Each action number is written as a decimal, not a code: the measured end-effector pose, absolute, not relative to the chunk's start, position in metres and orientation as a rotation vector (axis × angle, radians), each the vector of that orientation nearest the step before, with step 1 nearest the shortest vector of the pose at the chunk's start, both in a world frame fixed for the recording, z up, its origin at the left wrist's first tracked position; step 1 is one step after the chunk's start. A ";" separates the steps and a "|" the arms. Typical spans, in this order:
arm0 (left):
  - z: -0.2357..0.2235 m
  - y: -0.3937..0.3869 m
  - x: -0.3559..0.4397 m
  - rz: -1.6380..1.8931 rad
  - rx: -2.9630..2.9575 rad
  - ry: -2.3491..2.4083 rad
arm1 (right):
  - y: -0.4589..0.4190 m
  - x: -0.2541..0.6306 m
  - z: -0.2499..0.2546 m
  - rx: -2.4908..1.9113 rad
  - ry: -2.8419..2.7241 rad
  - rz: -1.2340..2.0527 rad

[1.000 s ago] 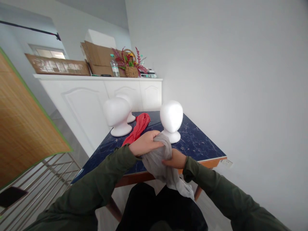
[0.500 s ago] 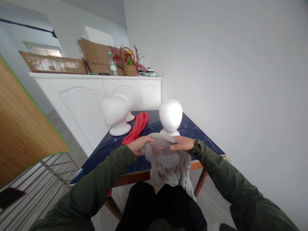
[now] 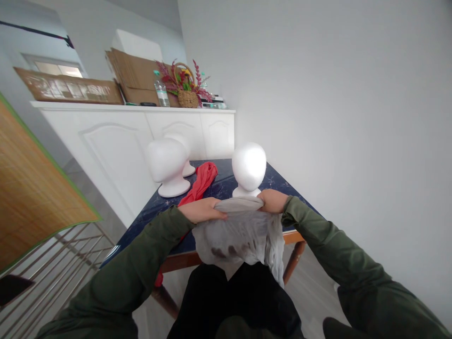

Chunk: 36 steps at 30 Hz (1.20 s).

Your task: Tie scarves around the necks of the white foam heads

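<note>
A thin grey scarf (image 3: pixel 236 235) hangs from both hands over the front edge of the table, its lower part draping towards my lap. My left hand (image 3: pixel 203 210) is closed on the upper left of its folded top edge. On the upper right, my right hand (image 3: pixel 273 201) grips the same edge, so the fold is stretched between them. Just behind the scarf stands a white mannequin head (image 3: pixel 249 167), upright and bare. A red scarf (image 3: pixel 203 180) lies bunched on the table to the left, beside another white mannequin head (image 3: pixel 167 162).
A further mannequin head (image 3: pixel 189 168) is partly hidden at the back left of the dark blue table (image 3: pixel 143 219). Behind stands a white cabinet (image 3: pixel 116 146) bearing cardboard boxes, a bottle (image 3: pixel 161 89) and a flower basket (image 3: pixel 188 99). A metal rack (image 3: pixel 67 263) is at left.
The grey scarf is spread wider and flatter, its top edge now a neat fold. My left hand has shifted slightly left, and my right hand has risen a little with fingers curled on the fold.
</note>
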State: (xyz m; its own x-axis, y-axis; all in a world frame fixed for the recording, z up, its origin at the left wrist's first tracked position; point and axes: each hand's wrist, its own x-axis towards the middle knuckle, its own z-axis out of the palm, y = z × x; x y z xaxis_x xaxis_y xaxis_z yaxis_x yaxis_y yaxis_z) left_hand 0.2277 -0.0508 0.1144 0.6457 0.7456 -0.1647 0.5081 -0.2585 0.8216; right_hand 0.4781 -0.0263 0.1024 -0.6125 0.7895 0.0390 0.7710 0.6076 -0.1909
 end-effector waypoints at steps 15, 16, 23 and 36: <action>0.138 -0.050 0.212 0.650 2.333 1.253 | -0.018 0.509 0.122 -1.173 -2.221 0.060; 0.140 -0.050 0.210 0.586 2.343 1.245 | -0.020 0.510 0.126 -1.172 -2.261 0.076; 0.130 -0.046 0.207 0.479 2.307 1.182 | -0.029 0.508 0.140 -1.199 -2.338 0.694; 0.130 -0.039 0.292 0.674 2.023 0.776 | -0.039 0.450 0.137 -0.741 -2.064 0.991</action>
